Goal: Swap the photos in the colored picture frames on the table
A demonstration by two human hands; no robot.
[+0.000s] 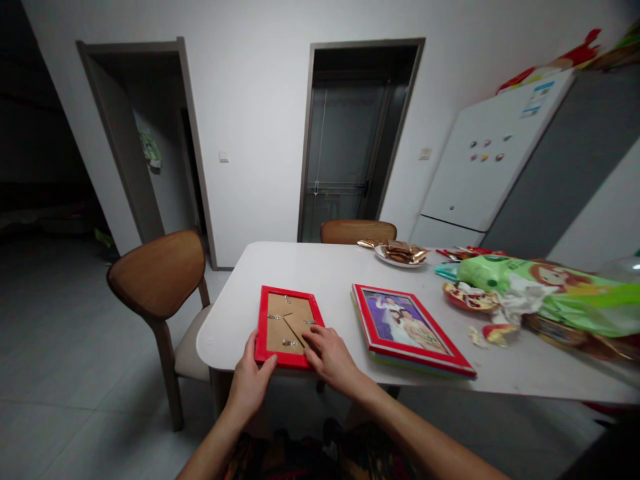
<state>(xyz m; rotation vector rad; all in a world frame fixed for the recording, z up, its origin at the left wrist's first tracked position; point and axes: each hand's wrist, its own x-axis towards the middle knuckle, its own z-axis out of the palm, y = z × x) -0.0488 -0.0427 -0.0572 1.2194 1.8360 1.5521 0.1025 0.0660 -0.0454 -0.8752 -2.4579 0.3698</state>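
Observation:
A red picture frame (287, 361) lies face down on the white table near its front edge, its brown backing board (280, 333) showing. Small metal clips sit along the board's sides, and a thin dark strip slants across its middle. My left hand (250, 380) grips the lower left corner, thumb on top of the red border. At the right side, my right hand (330, 357) has bent fingers by the right clip and its thumb on the lower right border. Its fingertips partly hide that clip.
To the right lies a stack of picture frames (410, 323), the top one red with a photo. Beyond are a plate of wrapped snacks (400, 253), pomegranate pieces (470, 297) and a green tissue pack (555, 287). Wooden chairs (160, 273) stand left and behind.

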